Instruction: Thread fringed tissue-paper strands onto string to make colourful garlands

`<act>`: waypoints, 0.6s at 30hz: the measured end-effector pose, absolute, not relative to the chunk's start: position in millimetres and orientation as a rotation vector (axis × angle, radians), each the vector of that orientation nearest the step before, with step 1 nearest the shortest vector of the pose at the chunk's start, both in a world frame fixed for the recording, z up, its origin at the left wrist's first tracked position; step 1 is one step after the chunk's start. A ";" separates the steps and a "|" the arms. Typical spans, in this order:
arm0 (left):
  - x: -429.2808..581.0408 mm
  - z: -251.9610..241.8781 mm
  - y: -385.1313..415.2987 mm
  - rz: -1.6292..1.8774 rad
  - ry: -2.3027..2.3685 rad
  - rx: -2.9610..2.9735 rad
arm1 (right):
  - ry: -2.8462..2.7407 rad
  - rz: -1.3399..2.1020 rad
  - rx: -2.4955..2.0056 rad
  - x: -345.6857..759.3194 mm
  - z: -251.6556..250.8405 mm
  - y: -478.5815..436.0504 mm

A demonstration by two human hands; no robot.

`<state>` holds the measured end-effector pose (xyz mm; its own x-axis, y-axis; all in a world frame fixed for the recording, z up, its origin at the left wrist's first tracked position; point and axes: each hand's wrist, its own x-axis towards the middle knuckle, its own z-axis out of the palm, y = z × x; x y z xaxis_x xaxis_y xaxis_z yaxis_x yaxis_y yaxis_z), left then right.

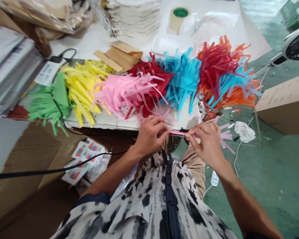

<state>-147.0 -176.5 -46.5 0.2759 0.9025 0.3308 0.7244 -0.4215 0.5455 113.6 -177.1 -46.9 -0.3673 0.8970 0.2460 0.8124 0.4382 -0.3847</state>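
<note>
A length of pink fringed tissue paper (177, 132), twisted thin in its middle, stretches between my two hands at the table's front edge. My left hand (151, 132) pinches one side of it, with loose pink strips fanning out behind the fingers. On the other side my right hand (208, 141) grips it, and its cut strips stick out to the right. A small black object lies just behind the twisted part. Closest to my hands on the table is a pile of pink fringed paper (126, 91), beside dark red fringe (161, 81) and blue fringe (183, 78).
Yellow fringe (81, 89) and green fringe (49, 103) lie to the left; crimson fringe (218, 63) and orange fringe (239, 98) to the right. A tape roll (178, 20) stands behind. A black cable (52, 171) crosses at left. A fan (297, 44) and carton (286, 103) are at right.
</note>
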 end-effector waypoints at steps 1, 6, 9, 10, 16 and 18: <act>-145.8 -45.8 -176.2 0.873 1.502 2.250 | -2.300 0.279 -1.449 113.5 -45.6 -175.6; -139.7 -41.2 -173.3 0.818 1.562 2.186 | -2.371 0.248 -1.519 110.5 -38.5 -168.8; -136.7 -38.4 -172.4 0.783 1.618 2.169 | -2.398 0.134 -1.581 109.0 -36.8 -170.1; -136.3 -37.6 -172.5 0.772 1.637 2.162 | -2.404 0.097 -1.595 109.1 -37.3 -171.6; -143.3 -43.7 -178.2 0.814 1.548 2.202 | -2.244 0.005 -1.619 119.1 -52.8 -180.2; -147.3 -50.4 -181.9 0.865 1.430 2.336 | -2.189 -0.065 -1.637 122.9 -57.7 -182.0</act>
